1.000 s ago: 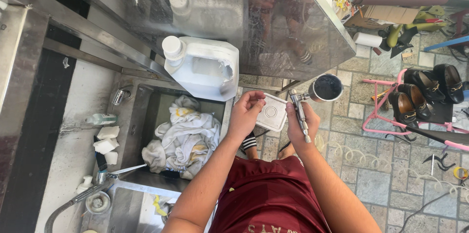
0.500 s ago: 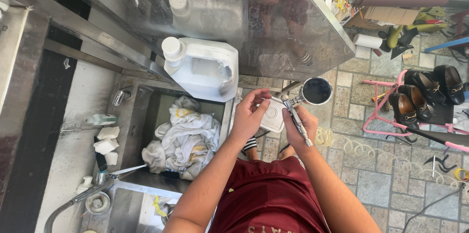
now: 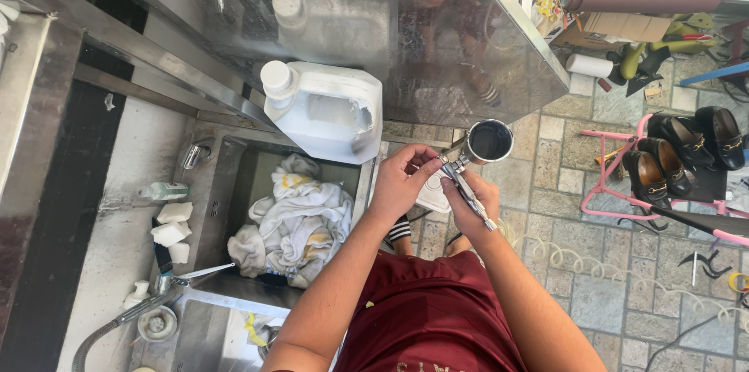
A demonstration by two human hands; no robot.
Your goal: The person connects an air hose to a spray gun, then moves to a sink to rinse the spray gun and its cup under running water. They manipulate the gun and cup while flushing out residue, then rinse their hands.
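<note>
Since a second ago, both hands have drawn closer together and the metal cup has tipped a little rightward. At present the right hand grips a spray gun by its handle, its metal cup uppermost, above the paved floor just right of the sink. Fingertips of the left hand pinch the gun's body near the cup's base, seemingly adjusting a fitting; next comes a careful twist with the gun held steady. Countable: one white jug, one heap of cloths, two pairs of black shoes.
</note>
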